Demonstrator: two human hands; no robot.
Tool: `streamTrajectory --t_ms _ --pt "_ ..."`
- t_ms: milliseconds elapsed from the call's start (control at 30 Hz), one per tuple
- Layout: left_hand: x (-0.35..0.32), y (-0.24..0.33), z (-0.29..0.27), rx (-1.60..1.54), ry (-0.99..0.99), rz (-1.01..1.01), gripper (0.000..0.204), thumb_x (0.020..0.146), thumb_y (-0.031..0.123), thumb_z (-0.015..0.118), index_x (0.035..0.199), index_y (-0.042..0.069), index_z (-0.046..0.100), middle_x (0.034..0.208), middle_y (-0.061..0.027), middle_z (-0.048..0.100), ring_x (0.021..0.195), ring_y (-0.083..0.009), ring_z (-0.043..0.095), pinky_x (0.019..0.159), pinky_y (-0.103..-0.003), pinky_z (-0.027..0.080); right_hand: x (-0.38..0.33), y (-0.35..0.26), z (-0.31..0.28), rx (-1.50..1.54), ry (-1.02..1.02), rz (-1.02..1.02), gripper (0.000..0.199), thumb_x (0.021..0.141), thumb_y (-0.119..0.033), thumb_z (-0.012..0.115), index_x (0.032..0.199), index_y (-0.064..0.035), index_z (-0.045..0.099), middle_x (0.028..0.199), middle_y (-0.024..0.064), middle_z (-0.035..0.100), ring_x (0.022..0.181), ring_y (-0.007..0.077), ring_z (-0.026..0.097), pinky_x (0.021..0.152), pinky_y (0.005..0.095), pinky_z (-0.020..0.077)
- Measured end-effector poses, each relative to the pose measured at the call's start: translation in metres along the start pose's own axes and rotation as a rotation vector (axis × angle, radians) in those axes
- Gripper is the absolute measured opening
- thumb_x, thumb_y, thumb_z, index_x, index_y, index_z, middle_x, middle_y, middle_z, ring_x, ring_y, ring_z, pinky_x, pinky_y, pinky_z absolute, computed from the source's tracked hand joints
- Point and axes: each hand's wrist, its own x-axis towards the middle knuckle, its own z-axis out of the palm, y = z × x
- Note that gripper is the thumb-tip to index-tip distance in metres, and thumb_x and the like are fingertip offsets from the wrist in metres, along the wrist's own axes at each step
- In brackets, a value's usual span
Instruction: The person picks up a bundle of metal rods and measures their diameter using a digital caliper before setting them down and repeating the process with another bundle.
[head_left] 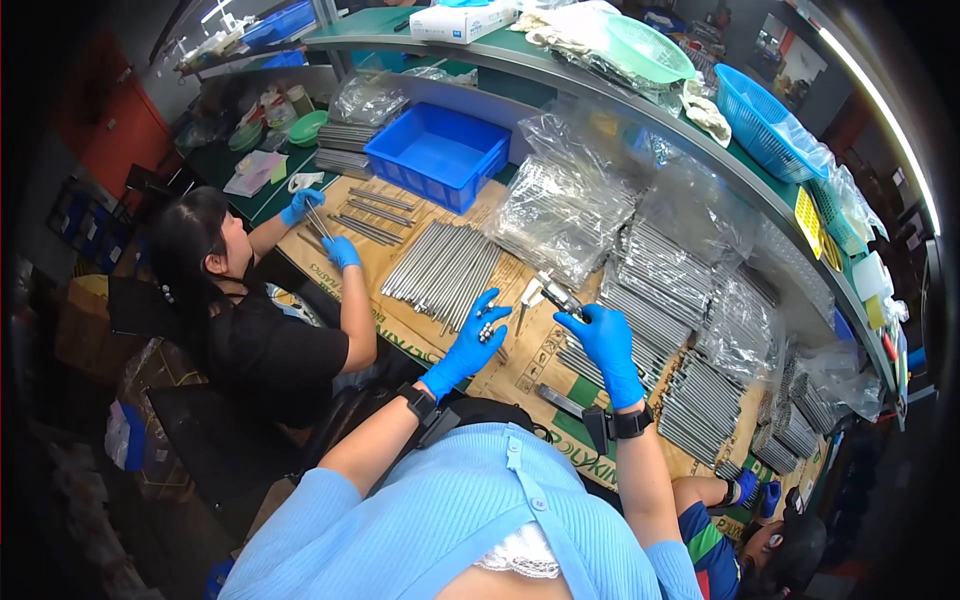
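Note:
My left hand [462, 352], in a blue glove, is closed around a few thin metal rods [487, 331], which show almost end-on between the fingers. A caliper [556, 294] with a dark display body is gripped in my gloved right hand [610, 350]. Its jaws point left, toward the rods but apart from them. Just beyond my left hand, a row of loose metal rods [440, 275] lies side by side on the brown paper [520, 365]. More rods [650, 285] are stacked in layers beyond and to the right of my right hand.
A blue plastic bin [435, 165] stands at the back. Plastic-wrapped rods [565, 215] lie right of it. On the left, a co-worker [270, 320] in blue gloves handles rods; another person [770, 550] works at lower right. A shelf [745, 165] with baskets runs behind the table.

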Motion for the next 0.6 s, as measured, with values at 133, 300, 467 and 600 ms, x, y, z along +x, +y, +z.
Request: streamTrajectory --t_ms 133,300,467,600 --pt "-0.011 -0.004 0.000 -0.092 -0.051 0.048 0.034 0.083 0.003 0.056 0.117 0.003 0.056 0.142 -0.0111 0.028 0.123 -0.0245 0.039 0.099 -0.036 0.036 0.012 -0.010 0.000 0.002 0.023 -0.037 0.052 0.073 -0.053 0.067 0.074 -0.0012 0.067 0.058 0.0172 0.059 0.054 0.0311 0.060 0.049 0.0370 0.0447" --pt "-0.003 0.013 0.003 -0.160 0.048 -0.025 0.032 0.083 0.004 0.057 0.115 0.003 0.057 0.142 -0.0117 0.029 0.120 -0.0251 0.042 0.099 -0.035 0.036 0.018 -0.027 0.019 -0.024 0.019 -0.121 0.048 0.076 -0.051 0.064 0.069 -0.0034 0.064 0.057 0.0154 0.058 0.053 0.0306 0.060 0.047 0.0379 0.0459" --pt "0.009 -0.012 -0.006 -0.124 -0.026 -0.183 0.033 0.086 0.009 0.057 0.118 0.003 0.056 0.138 -0.0137 0.035 0.121 -0.0256 0.041 0.098 -0.032 0.035 0.018 -0.041 0.032 -0.049 -0.010 -0.127 0.046 0.076 -0.049 0.064 0.070 -0.0035 0.065 0.057 0.0160 0.059 0.054 0.0303 0.061 0.048 0.0374 0.0469" --pt "0.013 -0.012 -0.009 -0.028 -0.052 -0.162 0.035 0.087 0.013 0.057 0.120 0.003 0.054 0.133 -0.0141 0.039 0.122 -0.0243 0.040 0.099 -0.032 0.034 0.010 -0.022 0.039 -0.014 0.075 -0.090 0.046 0.076 -0.049 0.065 0.072 -0.0032 0.065 0.057 0.0162 0.059 0.053 0.0303 0.060 0.047 0.0375 0.0462"
